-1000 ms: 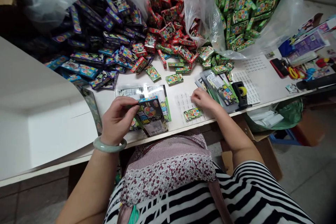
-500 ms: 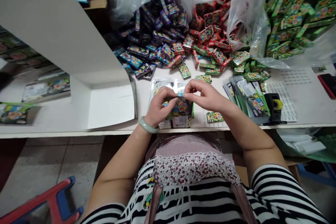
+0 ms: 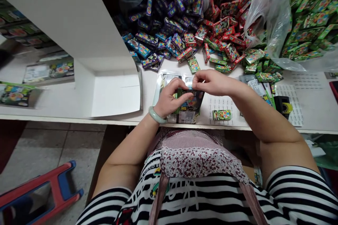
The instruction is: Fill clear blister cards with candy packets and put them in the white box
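Both of my hands meet over a dark printed packet (image 3: 189, 107) that stands near the front edge of the white table (image 3: 52, 105). My left hand (image 3: 171, 96), with a pale green bangle on the wrist, grips the packet's left side and top. At the packet's top edge my right hand (image 3: 211, 81) is closed in a pinch. A small green box (image 3: 222, 114) lies on a sheet of stickers just right of the packet. Flat clear packets (image 3: 165, 79) lie under my hands.
Heaps of small purple boxes (image 3: 169, 24), red boxes (image 3: 224, 24) and green boxes (image 3: 308, 24) spill from clear plastic bags at the back. A large white carton (image 3: 79, 35) stands open on the left. A tape dispenser (image 3: 285, 103) sits right. A red and blue stool (image 3: 42, 193) stands on the floor.
My right hand left the sticker sheet and came to the top of the packet, joining my left hand. The view swung left, bringing the white carton and stool into sight.
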A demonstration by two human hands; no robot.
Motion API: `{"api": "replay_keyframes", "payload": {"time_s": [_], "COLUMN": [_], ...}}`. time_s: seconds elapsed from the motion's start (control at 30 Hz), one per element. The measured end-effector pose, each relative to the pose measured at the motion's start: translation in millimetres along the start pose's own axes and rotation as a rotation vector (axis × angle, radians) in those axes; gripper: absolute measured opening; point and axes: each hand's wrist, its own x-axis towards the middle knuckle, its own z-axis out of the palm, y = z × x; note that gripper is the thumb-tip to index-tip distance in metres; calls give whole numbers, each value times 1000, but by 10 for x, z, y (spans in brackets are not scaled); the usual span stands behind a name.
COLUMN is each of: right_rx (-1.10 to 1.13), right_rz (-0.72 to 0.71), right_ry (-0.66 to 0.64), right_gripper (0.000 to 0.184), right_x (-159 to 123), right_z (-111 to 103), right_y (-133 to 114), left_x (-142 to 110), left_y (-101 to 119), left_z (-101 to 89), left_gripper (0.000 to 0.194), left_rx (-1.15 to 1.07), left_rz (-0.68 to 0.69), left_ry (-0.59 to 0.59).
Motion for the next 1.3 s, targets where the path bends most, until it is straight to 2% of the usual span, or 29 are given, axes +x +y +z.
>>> {"api": "replay_keyframes", "payload": {"time_s": [0.17, 0.33, 0.4, 0.5, 0.6, 0.7, 0.77, 0.8, 0.9, 0.97, 1.03, 1.1, 1.13, 1.23, 1.3], "right_rx": [-23, 3, 113, 434, 728, 857, 899, 915, 918, 876, 815, 759, 735, 671, 629], "right_rz": [22, 120, 164, 270, 390, 416, 369, 335, 260, 268, 288, 291, 287, 251, 225], "right_ry": [-16, -5, -26, -110, -178, -197, -164, -115, 128, 236, 254, 217, 186, 72, -16], "right_gripper": [11, 12, 13, 16, 16, 11, 15, 18, 23, 26, 30, 33, 33, 27, 21], "right_x": [33, 53, 64, 81, 82, 40, -18, -52, -143, -181, -193, -183, -171, -127, -102], "right_z": [-7, -4, 22, 86, 144, 155, 132, 116, 89, 122, 209, 340, 415, 627, 733], "right_y": [-16, -62, -30, 69, 160, 212, 260, 298, 470, 596, 687, 721, 718, 671, 654], "left_x": [3, -24, -46, -96, -187, -322, -407, -441, -504, -534, -574, -632, -669, -802, -890], "left_y": [-19, -40, -65, -107, -115, -20, 108, 179, 323, 283, 108, -153, -289, -618, -743], "left_z": [40, 66, 72, 82, 103, 70, -58, -169, -680, -1089, -1447, -1681, -1744, -1758, -1700], "left_gripper": [20, 18, 23, 36, 46, 40, 39, 39, 36, 31, 27, 28, 32, 47, 53], "left_rx": [16, 24, 9, -73, -204, -335, -362, -338, -102, 150, 414, 654, 754, 951, 978], "left_rz": [-18, -13, -35, -118, -256, -357, -380, -377, -288, -190, -116, -129, -188, -442, -546], "left_ry": [27, 73, 113, 125, 6, -160, -150, -91, 216, 419, 482, 400, 318, 16, -123]}}
